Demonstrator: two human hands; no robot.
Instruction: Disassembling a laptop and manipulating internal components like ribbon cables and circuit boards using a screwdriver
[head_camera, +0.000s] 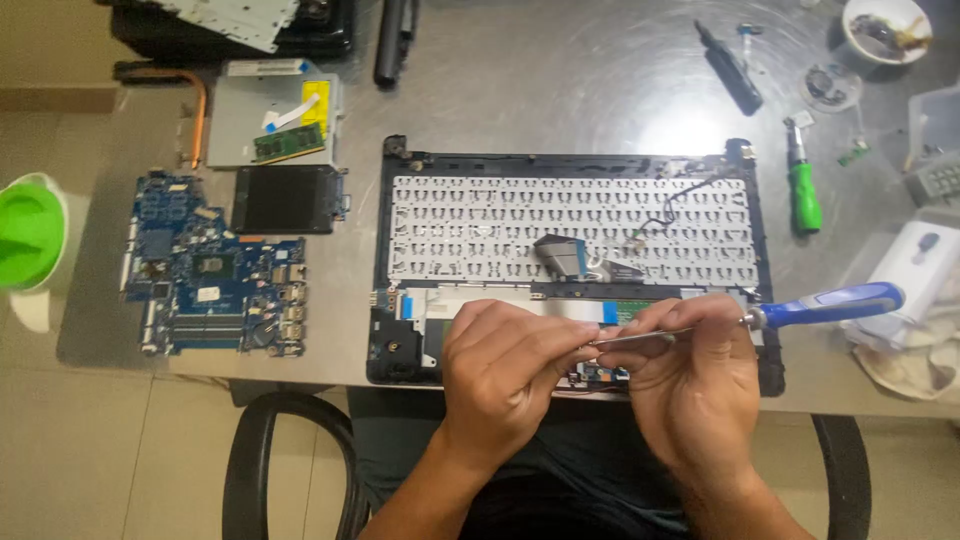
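On the grey metal table (560, 90) lies an opened black laptop base with the pale underside of its keyboard facing up (570, 230), and both hands work at its near edge. The right hand (695, 375) closes its fingers around the thin metal shaft of a blue-handled screwdriver (830, 305), whose handle sticks out to the right, above the laptop's right near corner, while the shaft runs left toward the other hand. The left hand (505, 365) is curled, its fingertips pinched at the tip of the shaft; whether they also grip a small part there cannot be told. Both hands hover just above the near strip of the laptop base, close to a small green circuit strip (625, 312). To the left of the laptop rests a blue motherboard (215, 275), with a flat black rectangular drive (288, 200) just beyond it and a silver optical drive carrying a green memory stick (275, 125) farther still. At the far right lie a green-handled screwdriver (803, 185), a black pen-like tool (730, 68) and a white bowl of small parts (885, 30). A bright green and white container (30, 240) stands beyond the table's left edge, and a crumpled white cloth (915, 345) sits at the near right.
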